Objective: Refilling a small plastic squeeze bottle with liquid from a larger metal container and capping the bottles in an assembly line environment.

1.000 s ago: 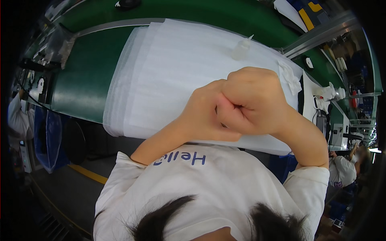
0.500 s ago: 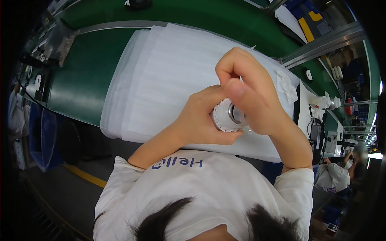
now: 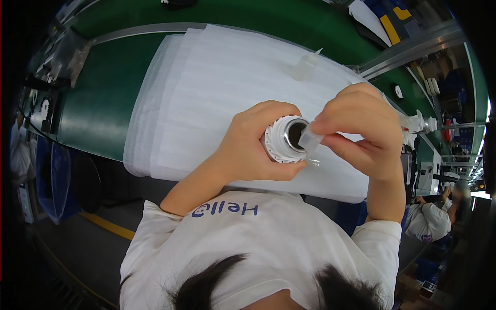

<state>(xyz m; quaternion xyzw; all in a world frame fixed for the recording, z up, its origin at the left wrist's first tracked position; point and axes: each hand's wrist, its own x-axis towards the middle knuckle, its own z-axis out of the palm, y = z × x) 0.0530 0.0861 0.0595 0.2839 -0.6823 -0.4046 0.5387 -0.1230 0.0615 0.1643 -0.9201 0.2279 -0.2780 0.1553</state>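
My left hand [image 3: 253, 142] is wrapped round a white ribbed cylindrical part [image 3: 278, 150] with a shiny metal ring and a dark round opening facing up. At the right edge of that opening, my right hand [image 3: 364, 134] pinches a small translucent plastic piece [image 3: 311, 138] between thumb and fingers. The piece covers part of the ring's rim; whether it touches is hard to tell. Beyond both hands, a translucent bottle with a pointed tip [image 3: 306, 67] stands on the white sheets [image 3: 206, 93]. Something small, clear and shiny [image 3: 313, 162] shows just below the part.
The layered sheets lie over a green bench [image 3: 93, 108]. Clear plastic bags [image 3: 75, 57] sit at the far left. On the right are white and metal parts [image 3: 421, 123] and a metal frame bar [image 3: 413, 49]. Another person [image 3: 429, 219] sits farther right.
My right hand has moved right and nearer to me, baring the part's opening and the bottle behind. The translucent piece now shows in its fingers. The left hand has barely shifted.
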